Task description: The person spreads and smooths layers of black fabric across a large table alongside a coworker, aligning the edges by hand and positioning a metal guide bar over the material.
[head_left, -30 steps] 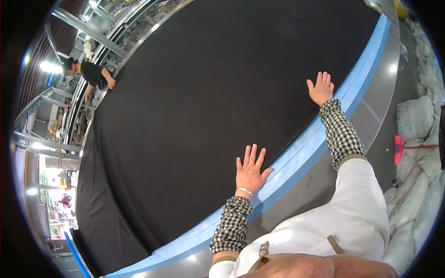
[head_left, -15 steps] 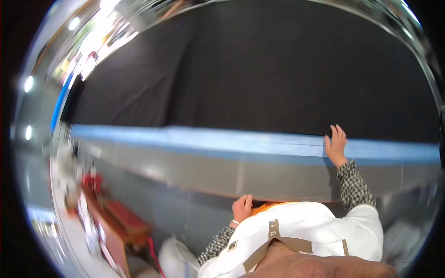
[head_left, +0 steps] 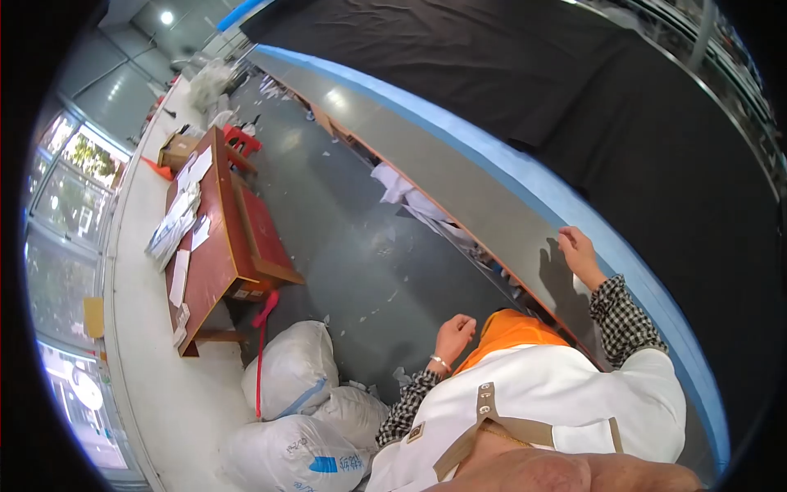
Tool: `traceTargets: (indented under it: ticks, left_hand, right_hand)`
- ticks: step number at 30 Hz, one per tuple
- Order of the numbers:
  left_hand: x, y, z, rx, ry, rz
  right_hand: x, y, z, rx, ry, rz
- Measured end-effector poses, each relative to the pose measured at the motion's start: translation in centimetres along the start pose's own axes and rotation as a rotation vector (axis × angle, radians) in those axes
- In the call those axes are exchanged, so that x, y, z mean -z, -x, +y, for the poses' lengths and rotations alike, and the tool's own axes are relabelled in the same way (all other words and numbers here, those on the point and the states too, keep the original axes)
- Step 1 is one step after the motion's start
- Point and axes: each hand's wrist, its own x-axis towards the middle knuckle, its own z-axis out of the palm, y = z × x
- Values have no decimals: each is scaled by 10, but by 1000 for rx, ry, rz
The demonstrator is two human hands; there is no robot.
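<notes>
My right hand [head_left: 579, 254] hangs over the grey table surface [head_left: 459, 172] with nothing in it, its fingers loosely bent and apart, its shadow beside it. Near it runs a strip of light blue paper [head_left: 467, 135] along the table. Black fabric [head_left: 459, 66] lies spread on top of the paper, covering most of the table. In front of my body, clear of the table, my left hand [head_left: 455, 336] is held with its fingers curled in and nothing visible in it.
Stuffed white sacks [head_left: 291, 369] stand on the floor to my left. Behind them is a red-brown desk [head_left: 205, 254] with papers on it, and a red stool [head_left: 242, 141]. White cloth [head_left: 402, 189] shows under the table edge. Windows [head_left: 70, 180] line the left wall.
My view has swung left, bringing the floor, desk and sacks into sight. My right hand has come off the blue paper, its fingers now more bent.
</notes>
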Motion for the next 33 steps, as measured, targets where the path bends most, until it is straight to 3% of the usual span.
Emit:
traceTargets:
  ticks: [5, 9, 12, 13, 14, 15, 16, 18, 21, 28, 33]
  left_hand:
    - [83, -98, 46, -187, 92, 29]
    - [193, -164, 49, -77, 159, 160]
    - [300, -185, -41, 57, -92, 396]
    - [334, -171, -74, 206, -287, 487]
    - [382, -158, -175, 55, -746, 477]
    - [398, -124, -158, 522, -1035, 283]
    - [411, -113, -155, 674, -1020, 227]
    - [438, -107, -149, 860, -772, 341]
    - [476, -136, -130, 977, -377, 557]
    - [574, -277, -114, 889, -73, 649]
    - [720, -391, -96, 712, -115, 660]
  right_hand:
    - [-79, -93, -39, -289, -216, -97]
    - [-171, -191, -56, -109, -185, -59]
    - [-245, -279, -71, -20, -155, -42]
    - [-272, -304, -81, -22, -180, -57]
    - [-298, -331, -95, -18, -197, -72]
    - [-321, -358, -108, -12, -204, -86]
    - [-346, -384, -123, -61, -253, -141]
    - [-395, -427, -152, -168, -336, -247]
    - [-471, -480, -187, -261, -447, -321]
    - [-631, -601, -247, -474, -746, -325]
    - [-710, -710, -271, -527, -894, -184]
